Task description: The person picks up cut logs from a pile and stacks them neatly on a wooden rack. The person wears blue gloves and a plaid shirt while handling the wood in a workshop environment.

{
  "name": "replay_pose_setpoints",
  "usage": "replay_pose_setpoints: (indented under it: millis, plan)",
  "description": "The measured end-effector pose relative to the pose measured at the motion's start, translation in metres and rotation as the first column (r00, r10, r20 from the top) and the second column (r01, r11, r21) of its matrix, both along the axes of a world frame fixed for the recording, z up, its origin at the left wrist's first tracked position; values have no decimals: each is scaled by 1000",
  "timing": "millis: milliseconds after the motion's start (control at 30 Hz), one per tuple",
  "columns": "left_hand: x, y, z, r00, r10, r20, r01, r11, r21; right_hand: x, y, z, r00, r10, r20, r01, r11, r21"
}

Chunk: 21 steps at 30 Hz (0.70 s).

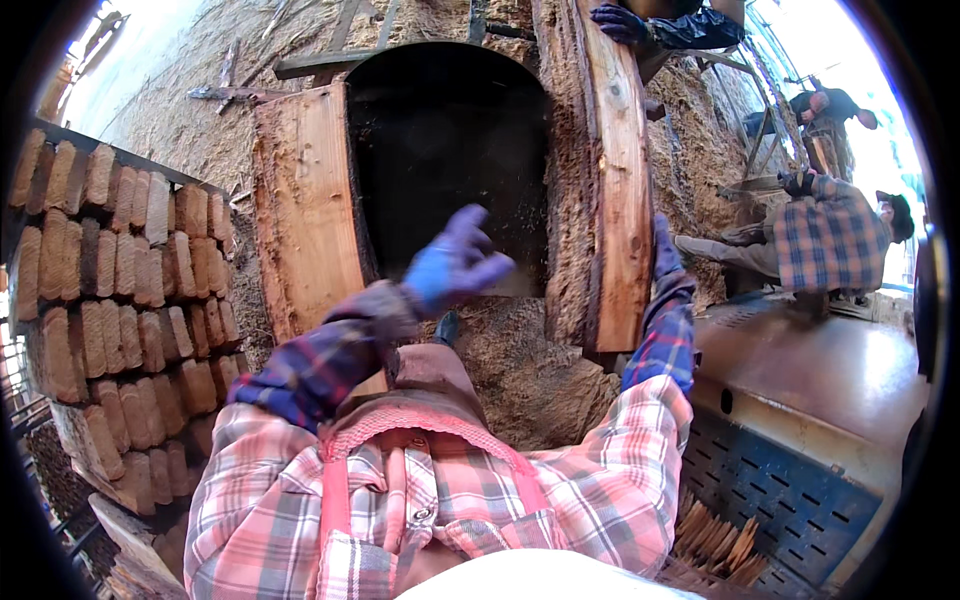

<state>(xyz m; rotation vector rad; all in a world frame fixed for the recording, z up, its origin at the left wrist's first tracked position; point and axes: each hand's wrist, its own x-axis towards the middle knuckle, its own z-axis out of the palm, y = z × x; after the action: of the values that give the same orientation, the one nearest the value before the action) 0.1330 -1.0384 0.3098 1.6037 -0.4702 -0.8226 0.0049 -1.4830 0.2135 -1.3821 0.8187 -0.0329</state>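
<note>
My left hand (455,262), in a blue-purple glove, is raised in front of a dark, round-topped panel or opening (450,165). Its fingers are spread with nothing in them. On the other side, my right hand (667,248), gloved the same way, lies with straight fingers along the right edge of a thick timber (622,170). That timber has a pale sawn face and a rough, sawdust-covered side. A second, wider timber (308,190) lies left of the dark area, beyond my left forearm.
Stacked short wooden pieces (120,270) fill a rack at left. A slotted blue metal machine panel (765,480) stands at lower right, beside splintered wood strips (715,540). A co-worker's gloved hand (620,22) rests by the timber's far end. Another person (830,240) crouches at right. Sawdust (520,370) covers the ground.
</note>
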Motion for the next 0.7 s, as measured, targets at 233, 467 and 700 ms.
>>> replay_pose_setpoints:
  millis: [233,467,700]
  plan:
    - [-43,-83,-20,850,-501,-165,516,726,454,8,66,-30,993,-86,84,53,939,339]
    - [-33,-43,-17,936,-289,-201,352,804,480,65,196,71,990,-90,107,30,886,462]
    - [-17,18,-51,974,-217,-60,217,836,504,81,249,50,986,-57,157,-12,915,403]
